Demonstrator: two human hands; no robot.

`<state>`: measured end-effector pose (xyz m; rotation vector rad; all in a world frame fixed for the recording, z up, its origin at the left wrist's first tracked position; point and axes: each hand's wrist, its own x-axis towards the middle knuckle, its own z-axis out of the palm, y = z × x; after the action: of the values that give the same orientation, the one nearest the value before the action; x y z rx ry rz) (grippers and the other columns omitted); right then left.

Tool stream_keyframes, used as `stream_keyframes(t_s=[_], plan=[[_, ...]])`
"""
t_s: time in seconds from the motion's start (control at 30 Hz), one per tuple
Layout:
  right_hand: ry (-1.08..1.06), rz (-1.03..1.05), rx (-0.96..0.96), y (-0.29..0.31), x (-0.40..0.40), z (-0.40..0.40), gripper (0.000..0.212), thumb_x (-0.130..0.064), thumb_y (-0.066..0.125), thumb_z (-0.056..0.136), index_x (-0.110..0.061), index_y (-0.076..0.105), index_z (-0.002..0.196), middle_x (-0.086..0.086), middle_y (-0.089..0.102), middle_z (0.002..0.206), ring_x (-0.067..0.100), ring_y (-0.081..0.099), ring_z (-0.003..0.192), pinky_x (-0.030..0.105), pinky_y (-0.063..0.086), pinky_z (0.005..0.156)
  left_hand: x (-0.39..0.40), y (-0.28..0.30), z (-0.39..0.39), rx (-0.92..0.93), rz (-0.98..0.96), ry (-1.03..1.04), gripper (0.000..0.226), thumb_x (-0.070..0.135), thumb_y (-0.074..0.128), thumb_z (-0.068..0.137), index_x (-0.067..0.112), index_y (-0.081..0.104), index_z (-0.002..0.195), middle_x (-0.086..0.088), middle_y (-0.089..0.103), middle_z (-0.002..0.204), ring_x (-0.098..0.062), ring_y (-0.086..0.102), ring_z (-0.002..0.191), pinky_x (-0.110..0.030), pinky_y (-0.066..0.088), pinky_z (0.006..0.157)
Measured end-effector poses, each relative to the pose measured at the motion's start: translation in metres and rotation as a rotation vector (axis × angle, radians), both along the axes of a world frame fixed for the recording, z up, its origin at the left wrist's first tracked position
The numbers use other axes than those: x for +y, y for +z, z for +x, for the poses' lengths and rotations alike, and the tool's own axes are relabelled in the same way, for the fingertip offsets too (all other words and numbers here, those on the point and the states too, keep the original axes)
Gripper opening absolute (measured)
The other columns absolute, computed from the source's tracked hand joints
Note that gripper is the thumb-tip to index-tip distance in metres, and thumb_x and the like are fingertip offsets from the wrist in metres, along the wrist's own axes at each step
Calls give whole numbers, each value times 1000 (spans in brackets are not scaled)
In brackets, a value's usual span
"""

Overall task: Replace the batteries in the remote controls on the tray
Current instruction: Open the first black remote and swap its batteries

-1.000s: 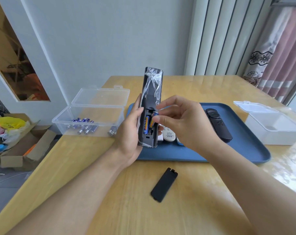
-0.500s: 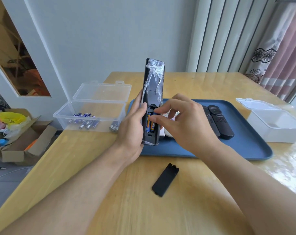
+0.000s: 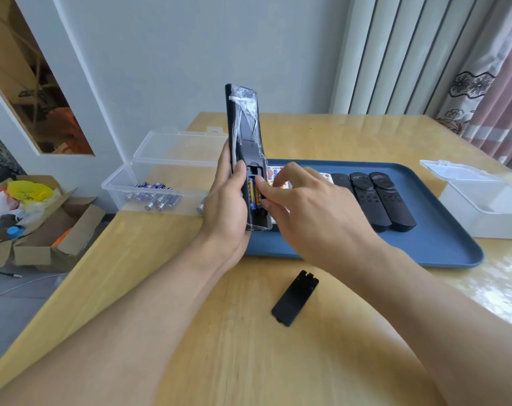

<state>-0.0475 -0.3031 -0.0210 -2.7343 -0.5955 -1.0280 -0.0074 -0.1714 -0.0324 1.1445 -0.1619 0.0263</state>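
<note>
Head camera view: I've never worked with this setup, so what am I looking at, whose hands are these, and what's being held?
There is no machine here: a person wears the one camera on their head, looking down at their own bare hands. The left hand holds a long black remote upright, back open. The right hand presses its fingers on the batteries in the compartment. The cover lies on the wooden table. Behind it, a blue tray carries more remotes. A clear box at left holds loose batteries; a white box stands at right.
</note>
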Motion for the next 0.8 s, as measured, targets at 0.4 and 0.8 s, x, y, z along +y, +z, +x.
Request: stream_keyframes(t_s=[0.4,0.8], plan=[[189,182,708,53,-27,-18,13,-54,77,79,-45,75,87,-19,64,81,-1,54,64,14,35,54,9,7,10,54,13,47,38,22,33,111,32,51,143,-12,70,127,-25,71,104,-34,61,79],[154,-239,1040,40,-19,-21,25,-49,87,67,-37,69,79,-23,54,58,1,49,53,18,31,47,7,8,5,23,86,-54,49,-7,38,102,21,49,140,-17,68,127,-28,69,97,-36,61,77]])
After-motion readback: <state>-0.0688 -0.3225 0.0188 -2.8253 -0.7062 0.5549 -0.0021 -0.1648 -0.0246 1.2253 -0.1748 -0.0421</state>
